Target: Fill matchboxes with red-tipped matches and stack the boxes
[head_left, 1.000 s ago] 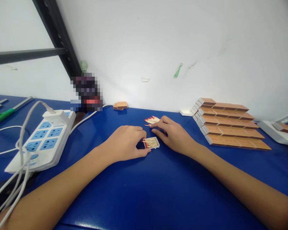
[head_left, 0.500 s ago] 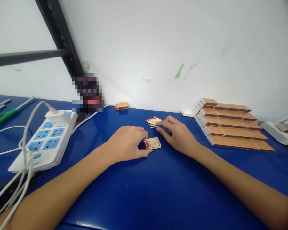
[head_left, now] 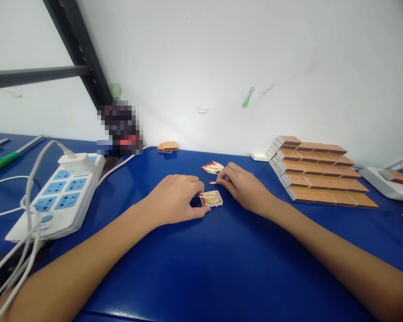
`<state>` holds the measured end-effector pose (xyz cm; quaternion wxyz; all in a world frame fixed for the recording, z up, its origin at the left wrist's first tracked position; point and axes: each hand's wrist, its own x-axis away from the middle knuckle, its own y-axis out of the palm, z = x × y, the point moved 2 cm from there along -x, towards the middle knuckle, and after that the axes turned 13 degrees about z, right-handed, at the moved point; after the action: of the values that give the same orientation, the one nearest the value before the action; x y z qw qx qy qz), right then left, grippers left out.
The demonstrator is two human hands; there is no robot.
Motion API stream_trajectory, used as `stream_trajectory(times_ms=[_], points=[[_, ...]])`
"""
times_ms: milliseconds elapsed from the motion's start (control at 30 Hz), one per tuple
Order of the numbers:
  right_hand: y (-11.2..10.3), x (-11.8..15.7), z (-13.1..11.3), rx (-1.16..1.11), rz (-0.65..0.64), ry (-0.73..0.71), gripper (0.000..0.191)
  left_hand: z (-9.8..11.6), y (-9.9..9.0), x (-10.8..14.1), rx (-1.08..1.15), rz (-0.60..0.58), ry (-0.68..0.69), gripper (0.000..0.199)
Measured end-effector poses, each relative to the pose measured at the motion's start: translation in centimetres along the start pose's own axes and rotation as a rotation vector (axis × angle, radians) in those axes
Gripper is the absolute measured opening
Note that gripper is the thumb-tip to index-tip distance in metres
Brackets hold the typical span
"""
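A small white matchbox tray [head_left: 221, 198] lies on the blue tabletop, with several red-tipped matches [head_left: 209, 199] inside it. My left hand [head_left: 174, 201] grips the tray's left end between thumb and fingers. Just behind and to the right, my right hand [head_left: 245, 188] pinches a single match [head_left: 212, 182] by its plain end, the red head pointing left. That match is above and behind the tray, apart from it. A loose heap of matches [head_left: 211, 167] lies beyond, close to the right fingertips.
Orange matchboxes [head_left: 322, 181] stand in stepped rows on the right, near a white tray [head_left: 383, 185]. Two more matchboxes [head_left: 168, 146] lie by the wall [head_left: 195, 58]. On the left are a white power strip [head_left: 58, 192] with cables [head_left: 30, 192] and a green-handled tool [head_left: 3, 163].
My right hand has drawn one match away from the heap, slightly toward the tray. My left hand keeps its grip on the tray. The whole view has shifted slightly.
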<state>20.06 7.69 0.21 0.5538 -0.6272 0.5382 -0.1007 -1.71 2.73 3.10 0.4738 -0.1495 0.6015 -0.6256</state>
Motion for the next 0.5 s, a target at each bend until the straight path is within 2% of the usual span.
stream_trajectory(times_ms=[200,333,500], points=[[-0.36,0.24,-0.92,-0.002,-0.031,-0.029,0.005,-0.08,0.06,0.02,0.02,-0.006,-0.011,0.03],[0.03,0.33,-0.31,0.038,-0.094,-0.039,0.011,0.05,-0.1,-0.07,0.009,-0.018,-0.012,0.029],[-0.69,0.3,-0.68,0.0,-0.07,-0.082,0.013,0.13,-0.22,-0.13,0.011,-0.023,-0.014,0.029]])
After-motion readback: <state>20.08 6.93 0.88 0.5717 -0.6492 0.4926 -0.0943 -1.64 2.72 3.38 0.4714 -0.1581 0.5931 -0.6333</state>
